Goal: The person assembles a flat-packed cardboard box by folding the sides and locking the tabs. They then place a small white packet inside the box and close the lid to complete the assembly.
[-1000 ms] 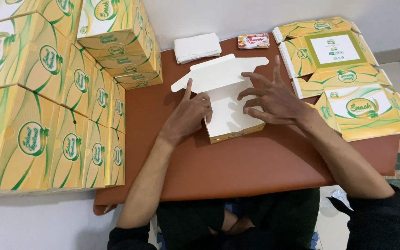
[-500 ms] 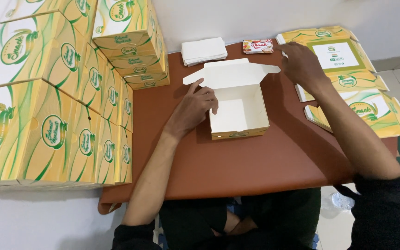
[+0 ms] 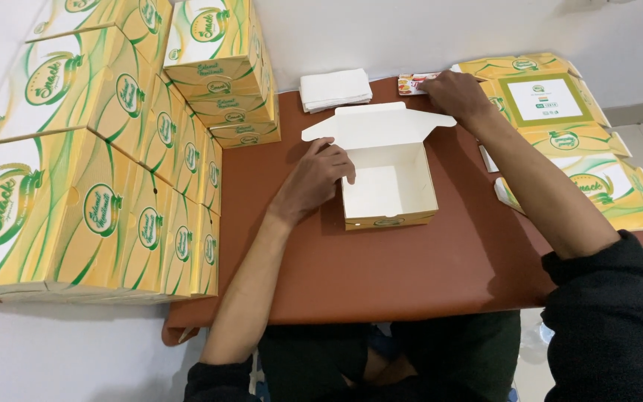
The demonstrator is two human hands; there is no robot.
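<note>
Open box (image 3: 388, 186) (lid far side), seemingly lengthwise away.

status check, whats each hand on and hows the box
Left hand resting on open box, left wall. Right hand reaching out, touching small packet at table's far edge. Box upright, lid back, empty. Nothing between.

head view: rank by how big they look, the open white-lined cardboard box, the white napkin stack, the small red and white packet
1. Open white-lined cardboard box, clearly largest.
2. White napkin stack.
3. Small red and white packet, smallest, though the right hand covers part of it.
</note>
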